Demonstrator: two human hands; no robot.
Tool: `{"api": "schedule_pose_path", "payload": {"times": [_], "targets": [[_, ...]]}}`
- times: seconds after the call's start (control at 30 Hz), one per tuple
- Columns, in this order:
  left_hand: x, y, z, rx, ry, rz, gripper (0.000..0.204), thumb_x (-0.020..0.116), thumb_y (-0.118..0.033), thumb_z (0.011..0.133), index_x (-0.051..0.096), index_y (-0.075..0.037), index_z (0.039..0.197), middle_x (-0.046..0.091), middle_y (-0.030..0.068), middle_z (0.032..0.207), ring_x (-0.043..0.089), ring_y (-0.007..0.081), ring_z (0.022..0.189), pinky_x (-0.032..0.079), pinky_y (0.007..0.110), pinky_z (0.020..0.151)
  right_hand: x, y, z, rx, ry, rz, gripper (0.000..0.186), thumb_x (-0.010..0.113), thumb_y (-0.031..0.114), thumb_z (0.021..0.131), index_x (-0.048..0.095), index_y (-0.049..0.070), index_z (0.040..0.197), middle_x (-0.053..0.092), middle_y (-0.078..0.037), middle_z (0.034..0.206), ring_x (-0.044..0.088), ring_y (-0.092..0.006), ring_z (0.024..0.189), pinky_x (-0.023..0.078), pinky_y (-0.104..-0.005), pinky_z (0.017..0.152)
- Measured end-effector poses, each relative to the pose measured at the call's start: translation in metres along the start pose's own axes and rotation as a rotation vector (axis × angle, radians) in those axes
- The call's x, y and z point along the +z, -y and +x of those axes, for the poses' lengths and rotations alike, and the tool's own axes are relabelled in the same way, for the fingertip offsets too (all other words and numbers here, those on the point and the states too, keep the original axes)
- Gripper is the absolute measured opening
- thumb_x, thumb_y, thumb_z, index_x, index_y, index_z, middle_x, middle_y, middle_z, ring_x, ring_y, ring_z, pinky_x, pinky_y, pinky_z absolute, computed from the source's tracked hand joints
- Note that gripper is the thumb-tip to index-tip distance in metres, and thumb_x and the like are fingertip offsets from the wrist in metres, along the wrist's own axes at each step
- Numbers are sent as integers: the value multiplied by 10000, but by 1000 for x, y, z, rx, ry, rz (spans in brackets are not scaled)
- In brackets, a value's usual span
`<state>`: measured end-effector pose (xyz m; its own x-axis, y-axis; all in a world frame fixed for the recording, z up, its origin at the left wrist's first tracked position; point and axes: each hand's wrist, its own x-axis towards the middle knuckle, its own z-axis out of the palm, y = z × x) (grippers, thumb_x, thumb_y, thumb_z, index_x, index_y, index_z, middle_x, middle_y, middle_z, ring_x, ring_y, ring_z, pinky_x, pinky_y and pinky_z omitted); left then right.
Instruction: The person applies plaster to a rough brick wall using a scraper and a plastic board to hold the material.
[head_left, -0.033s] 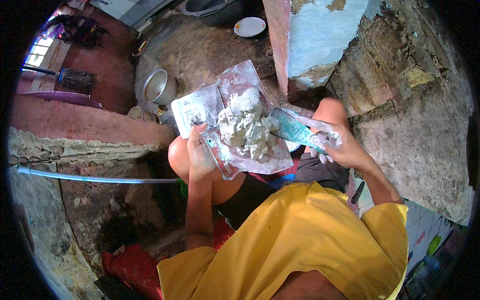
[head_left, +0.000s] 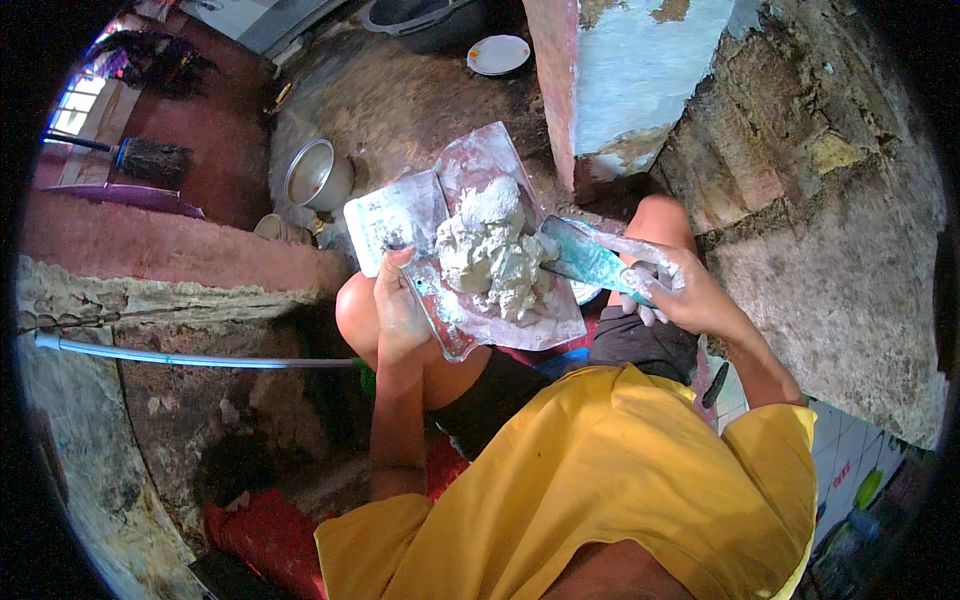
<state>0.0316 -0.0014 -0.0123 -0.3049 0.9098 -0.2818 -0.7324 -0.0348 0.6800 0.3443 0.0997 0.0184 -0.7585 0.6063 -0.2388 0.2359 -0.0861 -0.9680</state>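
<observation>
above mottled floor [head_left: 400, 110], paste [head_left: 485, 255] on board [head_left: 490, 155], peeling wall [head_left: 640, 80]

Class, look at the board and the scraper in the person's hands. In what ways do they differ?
The board is broad and reddish beneath white smears; the scraper is narrower and turquoise. The left hand grips the board, while the right hand holds the scraper. The board carries a lump of pale paste; the scraper reaches the lump's right side. Both are smeared with white.
</observation>
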Motion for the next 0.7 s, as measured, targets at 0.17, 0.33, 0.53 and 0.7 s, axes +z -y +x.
{"api": "schedule_pose_path", "payload": {"times": [0.17,0.33,0.53,0.7], "targets": [[10,2,5,11,-30,-1,408,522,-189,851,489,11,1206,591,134,1143,572,259,1048,432,400,946,-3,-12,1,-266,-139,-119,443,476,-21,844,497,34,1283,628,-48,810,549,-77,607,475,-235,559],[-12,-6,16,-57,34,-105,417,500,-193,851,490,7,1217,600,144,1137,584,280,1037,459,424,924,-6,7,9,-333,-214,-275,423,530,4,829,507,-13,1251,646,-97,960,587,-129,799,482,-286,742],[45,-7,0,26,-181,49,427,487,-194,857,474,10,1232,585,141,1163,581,293,1037,457,428,930,-10,0,9,-335,-265,107,366,547,72,889,501,-38,1234,650,-92,1004,603,-138,851,474,-274,782],[60,-10,-6,71,-335,105,439,479,-203,859,467,18,1239,580,147,1167,577,299,1044,450,436,939,-16,9,17,-407,-337,496,328,495,154,944,500,-16,1224,599,-41,901,530,-95,731,441,-233,692]]}}
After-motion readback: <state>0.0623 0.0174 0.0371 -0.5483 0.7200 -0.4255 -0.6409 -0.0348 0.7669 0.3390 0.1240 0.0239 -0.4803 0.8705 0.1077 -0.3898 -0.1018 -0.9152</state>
